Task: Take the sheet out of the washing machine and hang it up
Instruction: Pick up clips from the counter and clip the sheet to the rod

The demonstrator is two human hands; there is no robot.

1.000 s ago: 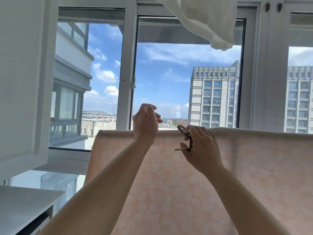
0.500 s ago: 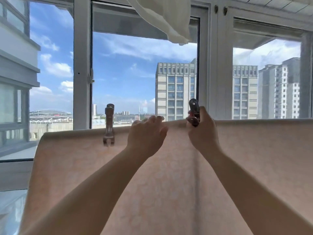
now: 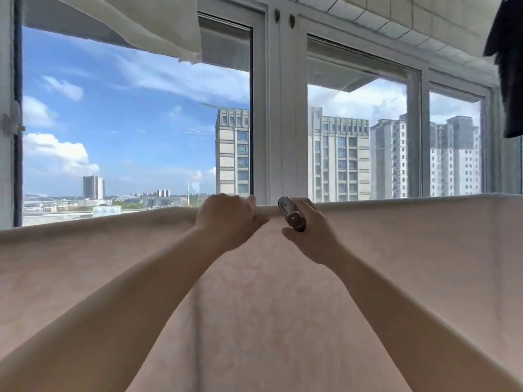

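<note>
The left hand (image 3: 229, 219) pinches the top fold of the hung pink sheet (image 3: 396, 250), while the right hand (image 3: 314, 233) beside it grips a clothespin (image 3: 293, 215) at that fold.

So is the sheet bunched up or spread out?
Spread out: the sheet hangs flat, its top edge running across the whole view.

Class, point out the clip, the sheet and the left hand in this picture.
clip (image 3: 293, 216), head view, on its dark body.
sheet (image 3: 410, 250), head view, on the hanging cloth right of the arms.
left hand (image 3: 226, 219), head view, on the back of the hand.
</note>
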